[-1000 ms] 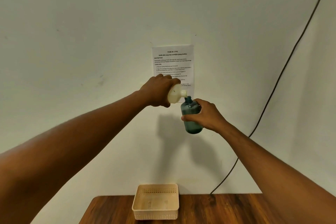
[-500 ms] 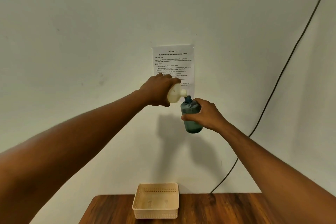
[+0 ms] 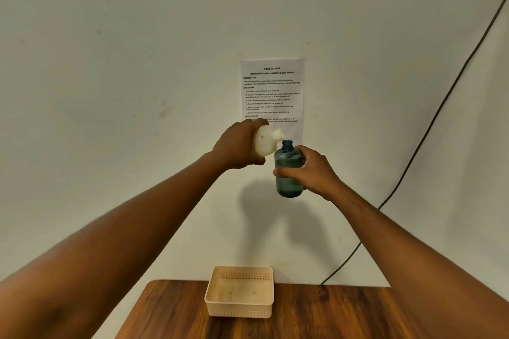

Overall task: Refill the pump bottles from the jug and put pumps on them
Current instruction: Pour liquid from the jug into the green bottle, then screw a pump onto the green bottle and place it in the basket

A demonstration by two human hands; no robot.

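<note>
High in front of the wall, my left hand (image 3: 238, 147) grips a cream-white jug (image 3: 265, 142), tipped so its spout points right, just above and left of the bottle's mouth. My right hand (image 3: 311, 170) holds a teal translucent bottle (image 3: 287, 170) upright, fingers wrapped round its middle. The bottle's neck is open, with no pump on it. The spout sits a little apart from the mouth. Most of the jug is hidden behind my left hand. No pumps are in view.
A cream perforated basket (image 3: 239, 308) stands on the wooden table (image 3: 330, 316) far below, by the wall. A printed task sheet (image 3: 272, 85) is stuck on the wall behind my hands. A black cable (image 3: 429, 129) runs down the wall at the right.
The jug's spout has lifted slightly off the bottle's mouth and turned more upward. Both hands stay at about the same height.
</note>
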